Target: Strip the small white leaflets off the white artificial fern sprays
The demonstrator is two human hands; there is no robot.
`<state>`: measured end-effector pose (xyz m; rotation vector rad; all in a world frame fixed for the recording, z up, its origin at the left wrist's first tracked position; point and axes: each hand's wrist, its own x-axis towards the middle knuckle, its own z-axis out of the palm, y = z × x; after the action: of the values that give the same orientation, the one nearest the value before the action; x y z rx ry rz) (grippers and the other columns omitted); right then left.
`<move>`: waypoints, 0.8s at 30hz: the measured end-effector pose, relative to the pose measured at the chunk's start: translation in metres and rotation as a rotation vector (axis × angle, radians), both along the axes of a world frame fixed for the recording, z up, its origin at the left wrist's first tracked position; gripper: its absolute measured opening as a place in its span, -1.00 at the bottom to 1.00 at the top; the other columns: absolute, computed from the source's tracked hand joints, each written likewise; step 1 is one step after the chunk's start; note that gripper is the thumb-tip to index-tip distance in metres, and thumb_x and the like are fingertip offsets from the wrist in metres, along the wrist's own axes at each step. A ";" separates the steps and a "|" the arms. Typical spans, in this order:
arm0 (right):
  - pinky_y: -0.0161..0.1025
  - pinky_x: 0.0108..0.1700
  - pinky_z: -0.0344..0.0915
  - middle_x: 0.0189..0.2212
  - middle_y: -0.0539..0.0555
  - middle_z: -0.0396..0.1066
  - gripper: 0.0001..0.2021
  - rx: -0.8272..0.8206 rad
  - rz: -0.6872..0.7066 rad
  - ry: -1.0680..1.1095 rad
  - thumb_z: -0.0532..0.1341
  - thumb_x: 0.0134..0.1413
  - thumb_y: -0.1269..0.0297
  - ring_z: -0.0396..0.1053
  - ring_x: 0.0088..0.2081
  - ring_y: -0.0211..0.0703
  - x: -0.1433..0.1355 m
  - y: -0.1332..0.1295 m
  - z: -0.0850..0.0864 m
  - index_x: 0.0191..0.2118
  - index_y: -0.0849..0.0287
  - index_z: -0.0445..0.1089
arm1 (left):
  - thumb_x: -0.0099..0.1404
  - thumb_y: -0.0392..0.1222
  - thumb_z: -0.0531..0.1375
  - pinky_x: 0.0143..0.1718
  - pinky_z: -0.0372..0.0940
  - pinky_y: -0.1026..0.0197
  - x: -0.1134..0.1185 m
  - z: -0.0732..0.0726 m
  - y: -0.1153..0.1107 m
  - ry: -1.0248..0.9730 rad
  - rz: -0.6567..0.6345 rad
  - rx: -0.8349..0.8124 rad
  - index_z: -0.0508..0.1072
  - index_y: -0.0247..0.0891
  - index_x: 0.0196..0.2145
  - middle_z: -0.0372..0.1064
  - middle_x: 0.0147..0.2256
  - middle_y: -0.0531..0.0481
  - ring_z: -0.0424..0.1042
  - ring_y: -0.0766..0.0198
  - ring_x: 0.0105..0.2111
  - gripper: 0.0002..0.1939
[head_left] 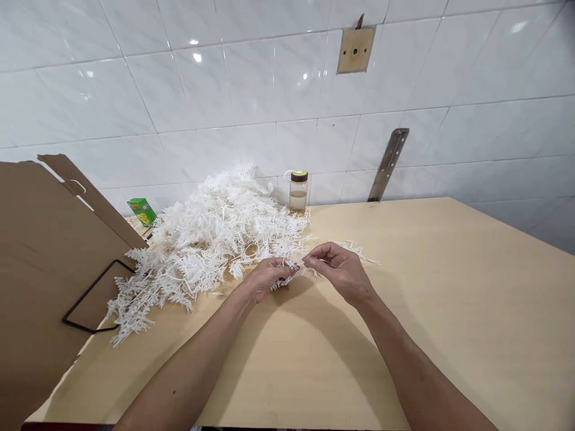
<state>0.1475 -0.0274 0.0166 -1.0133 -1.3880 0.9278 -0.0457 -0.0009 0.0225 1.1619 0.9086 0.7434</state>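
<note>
Just beside the white pile (pixel 224 221), left hand: the left hand (pixel 268 278) has its fingers clamped on a held sprig (pixel 285 282), likely keeping its thin branches steady within reach of the other fingertips.
Right hand, farther out from the pile: the right hand (pixel 345 274) has thumb and finger drawn together near the sprig's end, a pose suited to fine strands; whether one is pinched between them, I cannot tell.
Loose sprig, off the pile's right edge: the loose sprig (pixel 359 248) lies partly behind the right hand.
Bottle, at the pile's far right: the bottle (pixel 298 200) stands upright, seemingly out of the forearms' way.
Green box, behind the pile's left part: the green box (pixel 142 211) leans.
Cardboard, left of the pile: the brown cardboard (pixel 49 257) rises like a side wall.
</note>
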 end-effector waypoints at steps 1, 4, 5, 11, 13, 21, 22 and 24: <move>-0.09 -0.16 0.43 -0.37 0.09 0.47 -0.69 -0.010 -0.021 0.059 0.36 -0.04 0.03 0.43 -0.29 -0.11 0.001 0.001 -0.001 -0.29 0.16 0.43 | -0.10 -0.04 0.42 -0.50 0.17 0.33 0.000 -0.001 0.001 0.003 0.030 0.015 0.52 -0.33 -0.44 0.35 -0.49 0.01 0.26 0.38 -0.51 -0.67; -0.10 -0.21 0.48 -0.39 0.09 0.44 -0.63 -0.095 -0.109 0.141 0.35 -0.05 -0.02 0.42 -0.29 -0.12 0.006 0.007 -0.005 -0.26 0.18 0.43 | -0.10 0.00 0.41 -0.54 0.10 0.34 0.002 -0.003 0.001 0.042 0.099 0.033 0.55 -0.30 -0.35 0.38 -0.46 0.00 0.26 0.39 -0.53 -0.61; -0.11 -0.24 0.49 -0.37 0.10 0.44 -0.62 -0.141 -0.115 0.124 0.34 -0.04 -0.05 0.42 -0.29 -0.12 0.007 0.009 -0.007 -0.26 0.18 0.43 | -0.10 0.01 0.41 -0.57 0.06 0.34 0.003 -0.004 0.000 0.060 0.114 0.041 0.55 -0.29 -0.33 0.37 -0.48 0.02 0.23 0.41 -0.56 -0.60; -0.18 -0.27 0.48 -0.30 0.11 0.46 -0.57 -0.225 0.015 -0.071 0.26 0.00 -0.15 0.42 -0.27 -0.12 0.007 0.010 -0.011 -0.29 0.18 0.48 | -0.13 0.01 0.42 -0.59 -0.05 0.33 0.013 -0.005 -0.008 0.127 0.198 0.120 0.55 -0.30 -0.41 0.25 -0.62 0.12 0.08 0.46 -0.63 -0.63; -0.17 -0.25 0.48 -0.36 0.06 0.44 -0.59 -0.182 0.028 -0.108 0.27 0.00 -0.13 0.40 -0.31 -0.16 0.006 0.009 -0.011 -0.30 0.17 0.48 | -0.12 0.02 0.42 -0.58 -0.05 0.33 0.015 -0.006 -0.009 0.127 0.190 0.137 0.56 -0.31 -0.42 0.27 -0.61 0.10 0.09 0.46 -0.63 -0.63; -0.19 -0.29 0.42 -0.42 0.05 0.45 -0.66 -0.149 0.048 -0.157 0.28 0.00 -0.04 0.38 -0.41 -0.20 0.008 0.009 -0.011 -0.32 0.17 0.46 | -0.11 0.07 0.42 -0.55 0.02 0.35 0.015 -0.007 -0.010 0.045 0.146 0.048 0.49 -0.31 -0.46 0.34 -0.55 0.05 0.19 0.43 -0.58 -0.60; -0.19 -0.30 0.41 -0.44 0.04 0.44 -0.66 -0.146 0.044 -0.147 0.28 0.00 -0.05 0.38 -0.43 -0.20 0.007 0.009 -0.011 -0.32 0.17 0.45 | -0.10 0.07 0.42 -0.54 0.05 0.34 0.015 -0.007 -0.011 0.011 0.139 0.029 0.49 -0.31 -0.45 0.36 -0.53 0.03 0.22 0.42 -0.56 -0.60; -0.19 -0.31 0.40 -0.49 0.03 0.41 -0.65 -0.148 0.039 -0.131 0.28 0.00 -0.06 0.36 -0.46 -0.21 0.007 0.008 -0.011 -0.34 0.18 0.43 | -0.08 0.06 0.41 -0.53 0.08 0.33 0.015 -0.007 -0.010 -0.045 0.141 0.003 0.49 -0.31 -0.44 0.37 -0.50 0.02 0.25 0.40 -0.55 -0.61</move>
<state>0.1543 -0.0189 0.0058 -1.1794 -1.4682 1.0199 -0.0304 -0.0113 0.0153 1.0871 0.9594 0.8820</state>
